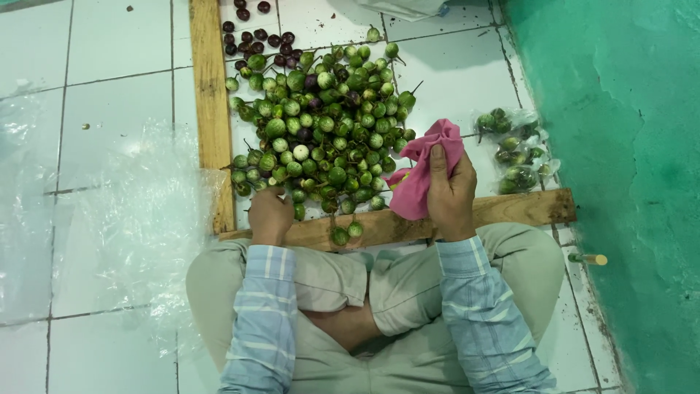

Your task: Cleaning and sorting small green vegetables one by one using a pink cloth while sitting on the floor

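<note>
Crossed legs in beige trousers (379,292) sit closest, just behind a wooden plank (510,209). Her right hand (450,195) grips a pink cloth (423,171) above the plank; the left hand (270,215) curls closed at the near edge of the heap of small green eggplants (324,128). Another plank (210,109) hems the pile's left side, with clear plastic sheets (131,219) beyond it; bagged eggplants (514,149) lie by the green wall (620,146).
</note>
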